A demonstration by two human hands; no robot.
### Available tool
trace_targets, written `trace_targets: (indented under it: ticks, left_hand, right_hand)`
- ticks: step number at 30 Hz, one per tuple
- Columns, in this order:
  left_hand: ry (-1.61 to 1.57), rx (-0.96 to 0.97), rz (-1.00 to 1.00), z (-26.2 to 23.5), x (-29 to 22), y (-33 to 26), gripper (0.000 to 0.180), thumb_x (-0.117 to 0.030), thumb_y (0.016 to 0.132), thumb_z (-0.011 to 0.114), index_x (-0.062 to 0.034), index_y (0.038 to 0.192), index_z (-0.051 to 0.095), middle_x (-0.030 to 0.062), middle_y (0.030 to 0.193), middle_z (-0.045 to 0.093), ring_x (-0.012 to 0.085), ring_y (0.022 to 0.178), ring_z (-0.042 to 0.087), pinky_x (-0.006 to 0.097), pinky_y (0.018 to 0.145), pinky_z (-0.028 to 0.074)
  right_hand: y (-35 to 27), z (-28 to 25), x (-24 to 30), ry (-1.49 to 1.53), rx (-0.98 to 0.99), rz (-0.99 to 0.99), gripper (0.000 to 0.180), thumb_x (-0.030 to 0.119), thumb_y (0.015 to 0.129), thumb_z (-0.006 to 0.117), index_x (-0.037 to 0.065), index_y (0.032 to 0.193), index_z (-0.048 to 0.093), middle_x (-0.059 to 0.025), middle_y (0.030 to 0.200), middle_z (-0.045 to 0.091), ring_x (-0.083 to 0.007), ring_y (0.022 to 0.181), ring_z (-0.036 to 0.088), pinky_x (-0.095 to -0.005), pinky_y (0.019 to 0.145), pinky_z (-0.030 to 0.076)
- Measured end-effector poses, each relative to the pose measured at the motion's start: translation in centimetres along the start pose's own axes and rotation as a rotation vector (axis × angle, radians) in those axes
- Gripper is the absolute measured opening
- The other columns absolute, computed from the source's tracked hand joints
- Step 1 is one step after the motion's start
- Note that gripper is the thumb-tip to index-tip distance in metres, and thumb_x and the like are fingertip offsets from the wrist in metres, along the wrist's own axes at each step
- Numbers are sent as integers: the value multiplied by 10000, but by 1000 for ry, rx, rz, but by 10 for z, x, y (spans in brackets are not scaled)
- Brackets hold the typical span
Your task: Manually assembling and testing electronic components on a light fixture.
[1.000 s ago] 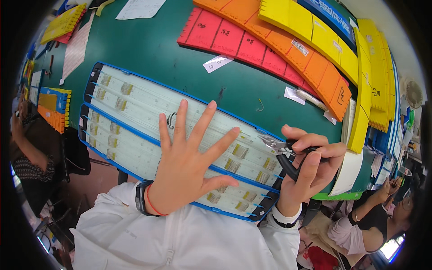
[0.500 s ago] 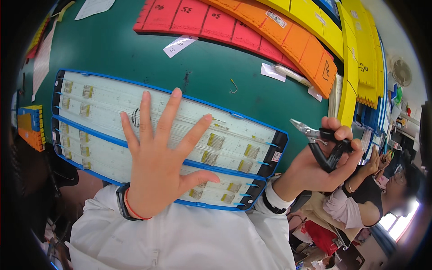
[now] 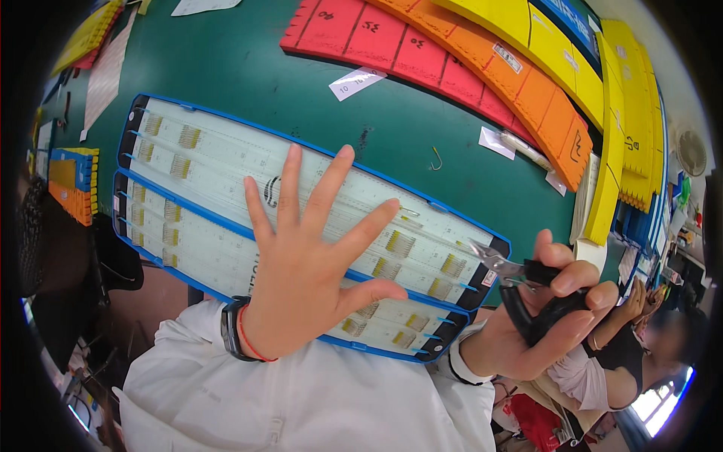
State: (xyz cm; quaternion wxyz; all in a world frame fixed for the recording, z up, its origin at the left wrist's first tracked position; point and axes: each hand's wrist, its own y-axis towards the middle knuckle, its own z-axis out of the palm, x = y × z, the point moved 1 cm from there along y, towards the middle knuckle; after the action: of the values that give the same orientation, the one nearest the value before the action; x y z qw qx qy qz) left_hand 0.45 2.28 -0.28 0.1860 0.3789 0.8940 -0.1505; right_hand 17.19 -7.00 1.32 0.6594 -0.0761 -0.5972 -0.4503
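Note:
My left hand (image 3: 309, 256) lies with fingers spread over an open blue-edged case (image 3: 211, 212) with pale, ruled inner panels. Fine lines run along the panels, with bundles of thin coils (image 3: 399, 242) near both ends. In my right hand (image 3: 503, 348) is a pair of pliers (image 3: 517, 305) with black handles and metal jaws. The jaws point left over the case's right end and look slightly parted. Beyond the case, a single fish hook (image 3: 436, 158) lies on the green tabletop (image 3: 248, 68).
Red (image 3: 361, 38), orange (image 3: 527, 83) and yellow (image 3: 602, 181) notched strips lie across the far and right side. White paper slips (image 3: 356, 83) and a pen-like stick (image 3: 527, 149) lie beside them. Another person (image 3: 602, 369) sits at the right. More coloured strips (image 3: 74, 181) stand at left.
The view has shifted, so the case and strips appear farther right. The pliers have come lower and nearer, over the case's right end. My left hand stays spread on the case.

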Motion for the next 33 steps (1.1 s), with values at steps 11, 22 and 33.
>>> trace_targets:
  ticks: [11, 22, 33]
  left_hand:
    - [38, 51, 21, -1, 0, 1, 731, -709, 677, 557, -261, 1255, 576, 195, 1490, 234, 498, 1357, 126, 733, 979, 27]
    - [13, 65, -1, -4, 0, 2, 717, -678, 675, 589, -252, 1252, 573, 186, 1497, 219, 492, 1362, 116, 725, 990, 17]
    - [25, 59, 1, -1, 1, 3, 714, -713, 690, 539, -262, 1242, 586, 197, 1488, 235, 505, 1355, 127, 736, 978, 23]
  right_hand:
    - [-13, -1, -15, -11, 37, -7, 284, 300, 963, 445, 64, 1046, 311, -158, 880, 519, -346, 877, 638, -497, 895, 503]
    - [32, -42, 3, -90, -329, -158, 262, 287, 962, 421, 51, 1011, 523, -89, 849, 504, -308, 917, 605, -453, 920, 478]
    - [38, -30, -43, -33, 93, 230, 273, 250, 933, 562, 52, 1013, 393, -266, 1047, 600, -462, 1169, 493, -427, 975, 440]
